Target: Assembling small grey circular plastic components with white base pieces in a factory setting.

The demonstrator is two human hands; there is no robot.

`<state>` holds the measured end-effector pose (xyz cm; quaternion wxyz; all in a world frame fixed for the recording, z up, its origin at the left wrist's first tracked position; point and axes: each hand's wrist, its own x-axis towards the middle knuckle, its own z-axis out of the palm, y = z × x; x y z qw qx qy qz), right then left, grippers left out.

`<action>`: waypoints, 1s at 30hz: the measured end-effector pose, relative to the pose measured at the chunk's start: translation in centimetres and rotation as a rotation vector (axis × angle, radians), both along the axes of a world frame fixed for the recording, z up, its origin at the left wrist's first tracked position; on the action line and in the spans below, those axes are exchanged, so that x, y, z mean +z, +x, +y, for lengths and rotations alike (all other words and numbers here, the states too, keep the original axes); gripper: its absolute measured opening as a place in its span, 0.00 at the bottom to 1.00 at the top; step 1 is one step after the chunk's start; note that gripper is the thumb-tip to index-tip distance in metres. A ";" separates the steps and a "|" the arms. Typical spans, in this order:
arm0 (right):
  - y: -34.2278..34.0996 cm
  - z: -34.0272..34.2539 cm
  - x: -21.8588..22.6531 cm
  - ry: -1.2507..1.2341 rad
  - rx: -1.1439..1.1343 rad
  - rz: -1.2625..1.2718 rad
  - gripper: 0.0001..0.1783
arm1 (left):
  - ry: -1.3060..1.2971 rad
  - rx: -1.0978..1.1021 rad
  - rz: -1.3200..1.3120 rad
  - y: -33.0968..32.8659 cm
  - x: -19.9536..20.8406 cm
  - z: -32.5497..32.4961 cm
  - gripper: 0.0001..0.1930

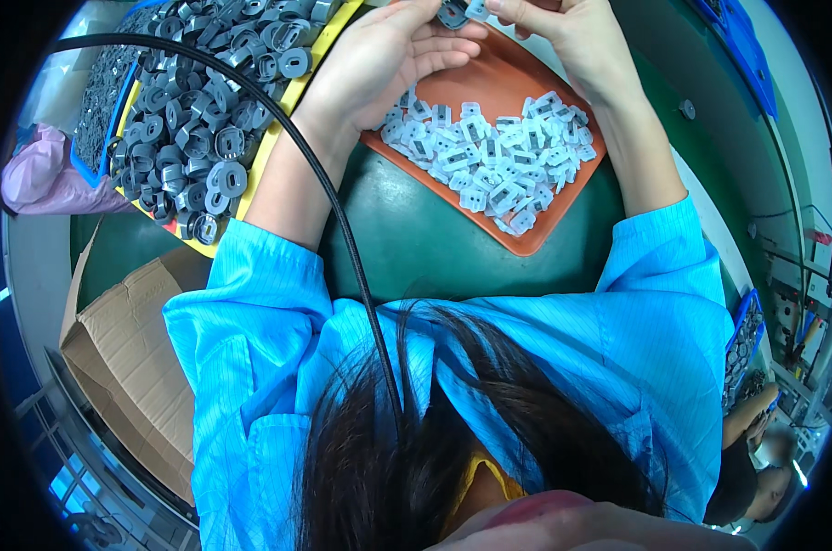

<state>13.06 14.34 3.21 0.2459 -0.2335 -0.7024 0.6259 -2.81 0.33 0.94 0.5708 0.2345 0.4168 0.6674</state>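
At the top edge of the head view, my left hand (379,64) is turned palm up and holds a dark grey plastic part (452,16) by its thumb side, the other fingers extended. Close against that part, my right hand (577,41) pinches a small whitish plastic piece (477,10) between thumb and finger. Whether the two pieces touch is hard to tell, as the picture cuts off there. Below both hands lies an orange-brown tray (524,246) with a heap of similar whitish pieces (489,151).
A yellow bin (255,163) full of grey rounded parts (195,129) stands at the left, with a blue-rimmed bin (89,173) beyond it. A black cable (328,184) crosses in front of my left forearm. An open cardboard box (140,340) sits lower left. Another person (756,468) is at lower right.
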 end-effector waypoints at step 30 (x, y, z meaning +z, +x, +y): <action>9.3 10.3 -1.2 0.869 -0.138 -0.518 0.14 | 0.061 -0.137 0.268 0.9 0.1 -0.1 0.17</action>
